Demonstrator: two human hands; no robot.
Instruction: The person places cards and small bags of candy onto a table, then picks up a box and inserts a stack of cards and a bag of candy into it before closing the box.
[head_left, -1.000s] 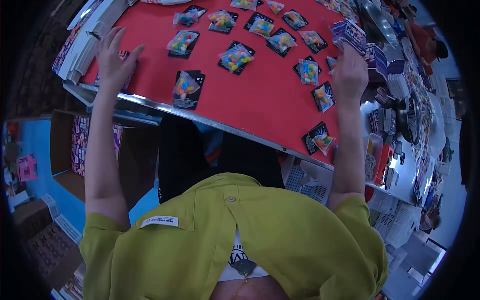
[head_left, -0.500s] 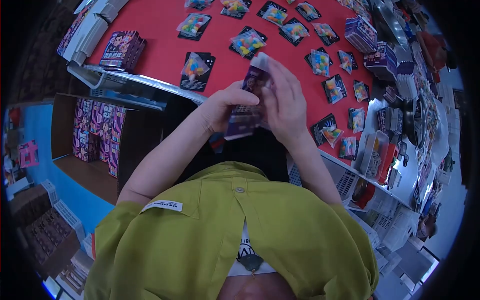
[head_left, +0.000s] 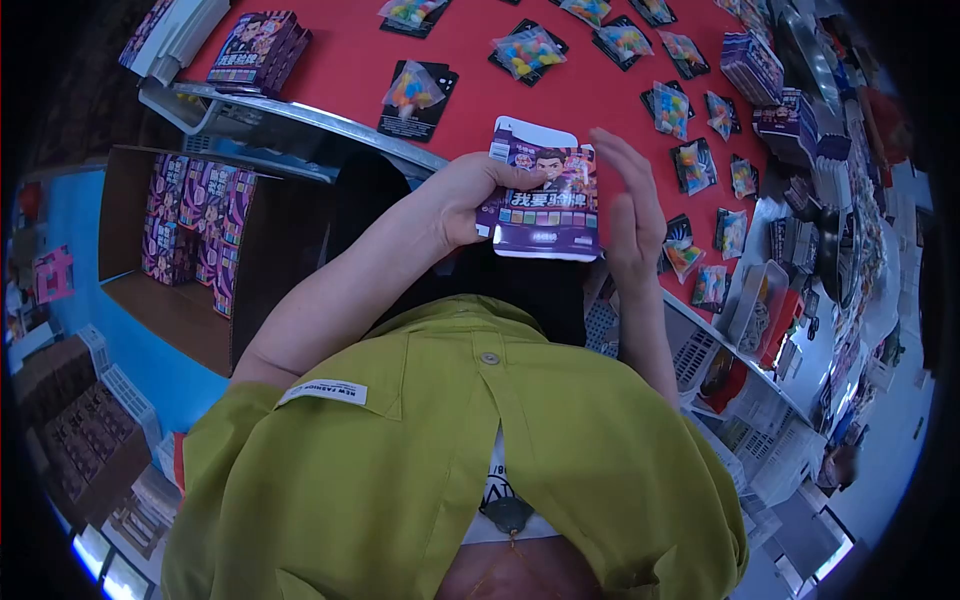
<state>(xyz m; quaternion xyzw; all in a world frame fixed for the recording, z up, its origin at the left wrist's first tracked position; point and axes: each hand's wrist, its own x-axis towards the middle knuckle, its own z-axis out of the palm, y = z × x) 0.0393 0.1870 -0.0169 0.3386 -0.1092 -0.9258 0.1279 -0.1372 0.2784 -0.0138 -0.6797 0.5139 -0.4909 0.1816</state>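
Note:
A purple printed carton (head_left: 547, 215) with a cartoon figure and white lettering faces up in front of my chest, its pale end flap open at the top. My left hand (head_left: 482, 195) grips it by the left edge, thumb on the front. My right hand (head_left: 632, 215) is just off the carton's right edge, fingers stretched out and holding nothing. Beyond, on the red table (head_left: 340, 50), a clear bag of colourful candies (head_left: 413, 90) lies on a black card (head_left: 425, 125). Several more such bags on cards are spread to the right.
A stack of purple cartons (head_left: 255, 50) stands on the table's left. Below it, an open cardboard box (head_left: 215, 345) holds several upright cartons. More carton stacks (head_left: 752, 68) line the right side, near a clear plastic bin (head_left: 757, 300). A metal edge (head_left: 330, 140) borders the table.
The carton has turned from narrow and slanted to showing its broad front. My right hand has let go of it and moved right, while my left hand keeps its hold.

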